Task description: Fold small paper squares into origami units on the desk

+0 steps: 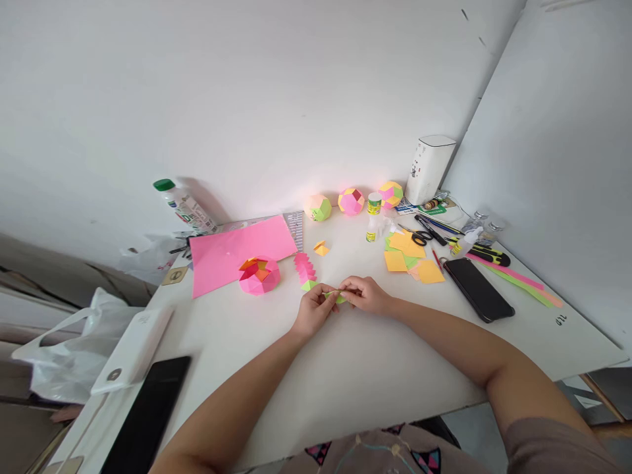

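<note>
The left hand [314,309] and right hand [366,295] pinch a small green paper [340,299] in their fingertips, over the middle of the desk [365,368]. Folded pink papers [305,266] lie just beyond the left hand; farther left sits a pink paper ball [269,283].

Pinks, Greens and Orange

Green on the held paper [343,299]. Plain pink across the large sheet [237,245]. Pink with orange on the open ball [260,284]. Pink-and-green on the pleated strip [305,268]. Pink-and-black triangles on the brown shirt [368,455].
</note>
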Demonstrator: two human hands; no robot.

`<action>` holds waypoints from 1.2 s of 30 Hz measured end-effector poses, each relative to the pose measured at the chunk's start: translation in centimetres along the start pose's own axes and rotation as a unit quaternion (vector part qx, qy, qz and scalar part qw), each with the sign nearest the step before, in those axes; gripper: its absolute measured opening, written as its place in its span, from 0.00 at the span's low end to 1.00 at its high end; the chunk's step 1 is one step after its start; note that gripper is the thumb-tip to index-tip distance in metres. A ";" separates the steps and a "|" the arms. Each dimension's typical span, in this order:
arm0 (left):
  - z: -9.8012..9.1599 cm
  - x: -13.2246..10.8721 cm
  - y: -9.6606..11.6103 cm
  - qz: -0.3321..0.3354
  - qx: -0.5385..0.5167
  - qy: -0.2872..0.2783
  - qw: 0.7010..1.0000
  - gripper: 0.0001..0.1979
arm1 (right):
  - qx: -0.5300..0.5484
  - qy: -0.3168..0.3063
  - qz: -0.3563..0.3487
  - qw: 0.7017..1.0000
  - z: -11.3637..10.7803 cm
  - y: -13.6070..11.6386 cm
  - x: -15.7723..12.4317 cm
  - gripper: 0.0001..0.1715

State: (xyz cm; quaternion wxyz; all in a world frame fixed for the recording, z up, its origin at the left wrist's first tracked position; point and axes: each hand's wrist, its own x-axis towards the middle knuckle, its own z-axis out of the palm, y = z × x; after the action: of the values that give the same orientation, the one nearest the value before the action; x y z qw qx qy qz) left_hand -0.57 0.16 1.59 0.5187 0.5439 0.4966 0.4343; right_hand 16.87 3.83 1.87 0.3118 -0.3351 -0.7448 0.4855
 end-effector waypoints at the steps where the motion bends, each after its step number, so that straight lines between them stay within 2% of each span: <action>1: 0.0 0.0 0.0 -0.005 0.005 -0.001 1.000 0.15 | 0.000 0.001 0.002 1.000 0.0 0.0 0.0 0.10; 8: 0.0 0.0 -0.1 0.020 -0.033 0.004 0.999 0.14 | 0.001 0.002 0.010 1.000 -0.1 -0.2 0.2 0.10; 15: 0.1 -0.1 -0.1 0.012 -0.011 -0.017 1.000 0.14 | 0.020 -0.008 0.018 1.000 -0.3 0.0 0.1 0.11; 25: 0.0 0.1 -0.6 0.093 -0.034 0.002 0.995 0.10 | 0.065 -0.028 0.044 0.996 -0.5 -0.4 0.2 0.12; 31: -0.1 0.4 -0.6 0.063 -0.103 0.026 0.992 0.11 | 0.120 -0.055 0.061 0.989 -1.0 -0.6 0.2 0.10; 36: -0.2 0.4 -0.4 0.068 -0.098 0.016 0.993 0.10 | 0.136 -0.063 0.071 0.986 -1.0 -0.2 0.4 0.08</action>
State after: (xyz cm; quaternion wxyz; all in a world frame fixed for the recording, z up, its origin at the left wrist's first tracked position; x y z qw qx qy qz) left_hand -0.76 0.61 1.21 0.5308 0.5156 0.4217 0.5240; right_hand 17.38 4.55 2.47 0.2715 -0.3107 -0.6643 0.6233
